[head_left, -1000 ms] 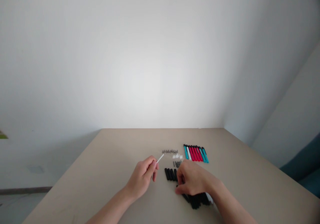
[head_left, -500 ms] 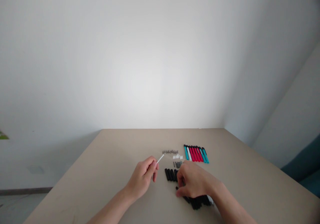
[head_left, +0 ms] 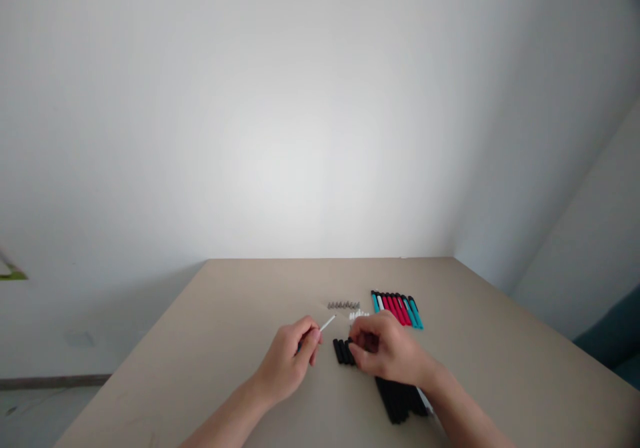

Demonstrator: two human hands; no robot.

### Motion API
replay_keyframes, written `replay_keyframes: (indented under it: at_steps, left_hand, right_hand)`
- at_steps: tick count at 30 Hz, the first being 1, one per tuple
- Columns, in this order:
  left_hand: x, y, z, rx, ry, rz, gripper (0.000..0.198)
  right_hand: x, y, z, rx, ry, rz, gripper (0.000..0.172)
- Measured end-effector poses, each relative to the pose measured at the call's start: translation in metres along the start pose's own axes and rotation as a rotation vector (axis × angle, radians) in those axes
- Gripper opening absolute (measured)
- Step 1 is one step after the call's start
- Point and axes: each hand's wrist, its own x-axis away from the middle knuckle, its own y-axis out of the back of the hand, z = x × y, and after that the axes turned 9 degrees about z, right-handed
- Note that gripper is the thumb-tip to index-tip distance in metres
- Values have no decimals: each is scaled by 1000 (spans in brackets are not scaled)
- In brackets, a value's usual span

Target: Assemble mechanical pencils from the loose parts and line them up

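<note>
Pinched in my left hand is a thin white pen refill, its tip pointing up and to the right. My right hand has its thumb and fingertips brought together, just over the right end of a row of short black tubes. Whatever is between those fingertips is hidden or too small to name. Below this hand lies a bundle of longer black tubes, partly covered by the wrist. Small white plastic pieces sit just beyond the right fingers.
A row of small metal springs lies beyond the refill's tip. Several pens with turquoise, white and red barrels and black ends lie side by side at the back right. The beige table meets a white wall.
My right hand has moved from the longer black tubes up to the short ones, now covering the small grey pieces. My left hand still holds the refill, slightly farther right and lower.
</note>
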Motion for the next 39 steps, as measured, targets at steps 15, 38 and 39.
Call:
replay_keyframes:
  at_steps: [15,38,39]
  left_hand:
    - [2,5,-4,-168,-19,-16,32]
    - [-1,-1,9,-18,18,-17,20]
    - [-1,-1,9,-10,21,-22,22]
  right_hand:
    - [-9,0,-5,-627,-69,-346,37]
    - [-12,-22,-1,-573,-64,-69,37]
    - [-12,-22,-1,-562,-67,-70,37]
